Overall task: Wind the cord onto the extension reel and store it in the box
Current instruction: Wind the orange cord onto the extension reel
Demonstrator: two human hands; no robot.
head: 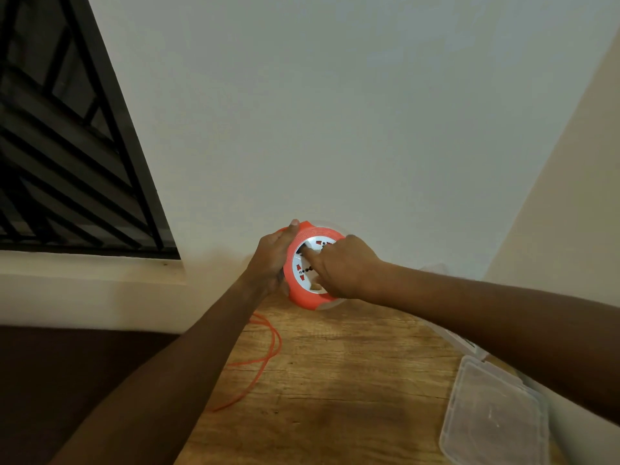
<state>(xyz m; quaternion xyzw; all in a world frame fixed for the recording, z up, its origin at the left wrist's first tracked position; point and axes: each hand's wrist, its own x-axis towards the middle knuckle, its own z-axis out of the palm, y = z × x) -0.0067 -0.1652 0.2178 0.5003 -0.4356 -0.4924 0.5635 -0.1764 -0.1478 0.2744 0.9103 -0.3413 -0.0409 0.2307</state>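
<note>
Orange reel (pixel 303 297) held on edge; loose cord (pixel 265 359) on wood; box (pixel 493 417) seemingly clear plastic.

I have one view only, from the camera worn on the person's head. It looks forward and steeply down over both forearms onto the wooden tabletop (pixel 335 380), which meets a pale wall straight ahead. The wide lens bends the edges: a dark window grille (pixel 67 146) leans in at upper left. The hands sit near frame centre, at arm's length.
</note>
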